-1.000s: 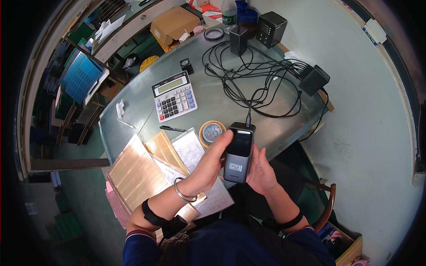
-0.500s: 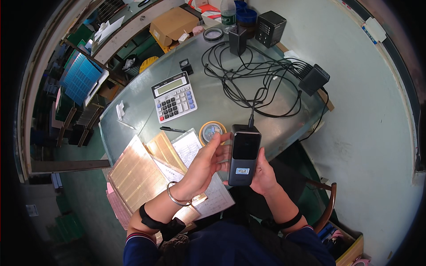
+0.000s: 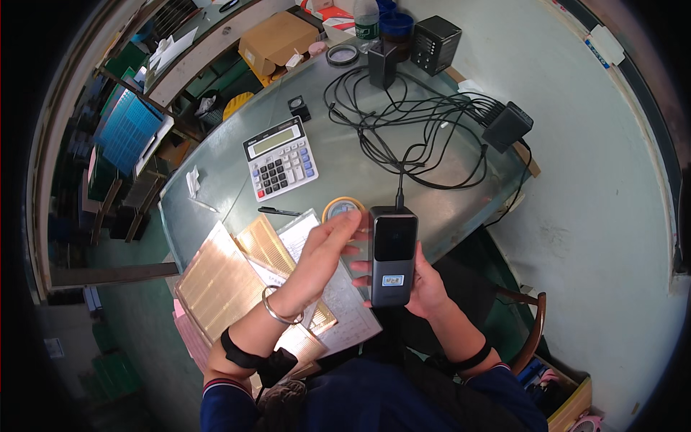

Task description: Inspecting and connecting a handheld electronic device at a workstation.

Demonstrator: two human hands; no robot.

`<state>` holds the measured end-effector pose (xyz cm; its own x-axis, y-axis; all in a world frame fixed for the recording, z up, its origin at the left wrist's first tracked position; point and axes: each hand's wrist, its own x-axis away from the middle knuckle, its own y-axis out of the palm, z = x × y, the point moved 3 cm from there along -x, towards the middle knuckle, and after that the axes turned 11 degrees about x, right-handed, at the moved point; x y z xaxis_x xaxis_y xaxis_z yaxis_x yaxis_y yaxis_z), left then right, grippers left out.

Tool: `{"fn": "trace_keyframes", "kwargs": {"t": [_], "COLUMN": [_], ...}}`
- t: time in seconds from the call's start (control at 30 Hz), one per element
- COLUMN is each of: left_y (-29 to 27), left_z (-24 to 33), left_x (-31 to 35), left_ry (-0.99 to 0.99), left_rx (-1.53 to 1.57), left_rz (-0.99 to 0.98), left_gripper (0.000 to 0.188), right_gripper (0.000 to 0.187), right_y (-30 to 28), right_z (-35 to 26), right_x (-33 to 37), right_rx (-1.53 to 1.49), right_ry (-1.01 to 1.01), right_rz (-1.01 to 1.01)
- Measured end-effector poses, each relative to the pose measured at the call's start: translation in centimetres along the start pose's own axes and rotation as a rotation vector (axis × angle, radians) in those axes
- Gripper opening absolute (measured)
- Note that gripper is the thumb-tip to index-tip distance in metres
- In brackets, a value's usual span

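Our left hand (image 3: 327, 248) is loosely spread just beside the power bank (image 3: 394, 261); contact unclear. Power bank's held over the worktop's (image 3: 439, 212) near edge, cable (image 3: 400, 196) plugged into its far end; we should keep that unstrained. Our right hand (image 3: 430, 289) cradles it from below, fingers round its left side; best kept steady.
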<state>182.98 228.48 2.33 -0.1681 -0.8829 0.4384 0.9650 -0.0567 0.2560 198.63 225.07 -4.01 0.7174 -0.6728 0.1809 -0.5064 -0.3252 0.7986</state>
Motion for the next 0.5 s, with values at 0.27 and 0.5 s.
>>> {"fn": "trace_keyframes", "kwargs": {"t": [0.27,0.5], "left_y": [0.3,1.9], "left_z": [2.9,2.5], "left_x": [-3.4,-5.1], "left_ry": [0.137,0.087], "left_rx": [-0.092,-0.035], "left_rz": [-0.039,-0.062], "left_gripper": [0.041,0.03], "right_gripper": [0.067,0.064], "right_y": [-0.6,-0.4], "right_z": [0.9,0.8], "right_x": [0.5,0.6], "right_rx": [-0.025,-0.054], "right_ry": [0.058,0.067], "right_rz": [0.025,0.07]}}
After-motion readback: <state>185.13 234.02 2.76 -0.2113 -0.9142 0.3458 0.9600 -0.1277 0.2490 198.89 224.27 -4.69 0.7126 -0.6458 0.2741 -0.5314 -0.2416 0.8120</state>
